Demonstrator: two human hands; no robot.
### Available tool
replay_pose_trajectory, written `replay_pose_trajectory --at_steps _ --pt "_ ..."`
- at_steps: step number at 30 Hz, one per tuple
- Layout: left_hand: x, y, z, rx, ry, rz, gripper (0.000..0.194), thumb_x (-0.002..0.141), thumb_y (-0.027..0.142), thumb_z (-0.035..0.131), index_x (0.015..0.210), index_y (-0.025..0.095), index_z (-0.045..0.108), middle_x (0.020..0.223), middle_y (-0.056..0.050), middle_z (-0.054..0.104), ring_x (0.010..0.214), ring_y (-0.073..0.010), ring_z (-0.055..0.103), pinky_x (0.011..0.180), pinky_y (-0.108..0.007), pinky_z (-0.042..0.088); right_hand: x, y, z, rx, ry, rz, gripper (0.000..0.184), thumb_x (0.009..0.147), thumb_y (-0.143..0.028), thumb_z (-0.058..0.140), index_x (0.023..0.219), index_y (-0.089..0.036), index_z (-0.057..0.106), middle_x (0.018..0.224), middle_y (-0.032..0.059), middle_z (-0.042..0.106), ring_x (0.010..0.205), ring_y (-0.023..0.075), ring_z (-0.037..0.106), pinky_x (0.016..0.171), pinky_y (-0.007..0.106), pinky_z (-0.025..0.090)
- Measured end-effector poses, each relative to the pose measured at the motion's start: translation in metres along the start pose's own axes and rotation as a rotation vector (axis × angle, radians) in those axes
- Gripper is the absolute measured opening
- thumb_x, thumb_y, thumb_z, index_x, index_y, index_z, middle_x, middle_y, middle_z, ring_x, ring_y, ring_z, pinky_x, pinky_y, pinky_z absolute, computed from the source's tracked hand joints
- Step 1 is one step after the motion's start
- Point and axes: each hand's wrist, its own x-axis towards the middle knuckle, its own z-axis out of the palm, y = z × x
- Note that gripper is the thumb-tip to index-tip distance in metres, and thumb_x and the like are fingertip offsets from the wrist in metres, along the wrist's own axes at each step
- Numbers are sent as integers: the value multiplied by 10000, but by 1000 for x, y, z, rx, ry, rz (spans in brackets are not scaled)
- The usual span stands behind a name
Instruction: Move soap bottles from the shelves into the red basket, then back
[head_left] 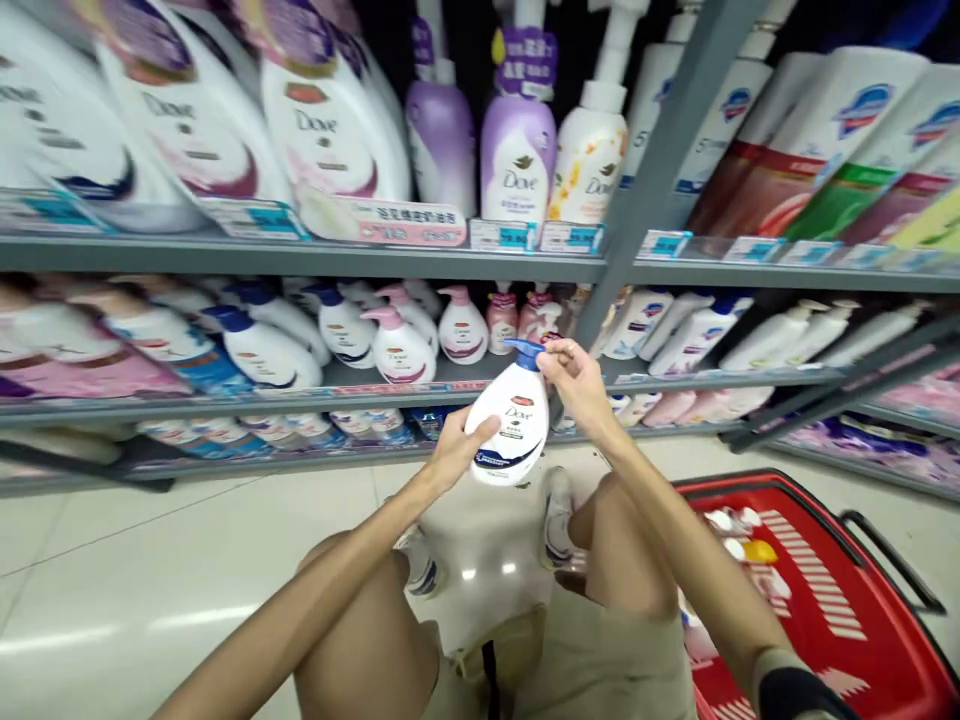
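L. hand: closed on L. side of white Dove btl., thumb across front, other fingers partly hidden. R. hand: thumb & index pinched at R. side of blue pump head.

Btl.: btwn. hands, off floor, approx. mid-view, in front of lower shelves. R. hand nearer top, L. hand nearer body & base. Long axis ran base-to-pump, away from wearer, w/ slight lean to R.; pump end twd. shelves, base twd. wearer, spout to L. Label faced up at wearer.

Beyond: mid shelf w/ pink-pump btls.; upper shelf w/ lg. Dove btls. & purple pump btl..

R. of legs: red basket w/ assorted items, incl. one w/ yellow part; black handle.
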Motion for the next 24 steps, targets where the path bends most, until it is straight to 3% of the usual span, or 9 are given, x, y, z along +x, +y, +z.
replay_pose_trajectory --at_steps 4,8,11,16,24 --pt "10 -8 -32 -253 190 -21 903 768 842 707 1254 82 747 1116 -199 814 1035 -353 779 955 -431 611 -1 48 28 84 -223 74 689 822 -771 723 1198 -196 676 1104 64 733 955 183 672 850 293 567" --pt "17 -13 -40 -410 178 -53 887 857 815 635 1402 115 672 1268 -202 770 1206 -349 733 1113 -472 543 -20 74 46 121 -300 184 639 863 -641 778 1312 -196 682 1265 86 744 1120 249 698 948 346 589" --pt "23 -19 -41 -434 153 -106 829 869 785 653 1348 110 708 1277 -209 764 1197 -356 737 1131 -492 529 -19 75 48 108 -279 248 619 861 -587 808 1323 -189 700 1268 88 758 1074 263 723 924 372 612" --pt "35 -24 -47 -354 153 -62 799 881 797 621 1224 90 768 1236 -211 778 1176 -383 740 1102 -515 541 -4 73 43 66 -263 271 618 841 -585 829 1304 -189 726 1267 85 763 1142 292 709 993 413 602" --pt "40 -19 -41 -398 122 -31 782 874 787 643 1242 108 768 1259 -188 775 1218 -379 722 1115 -504 532 -8 70 43 30 -185 229 570 829 -609 830 1201 -181 769 1232 93 774 1129 292 692 978 398 584"
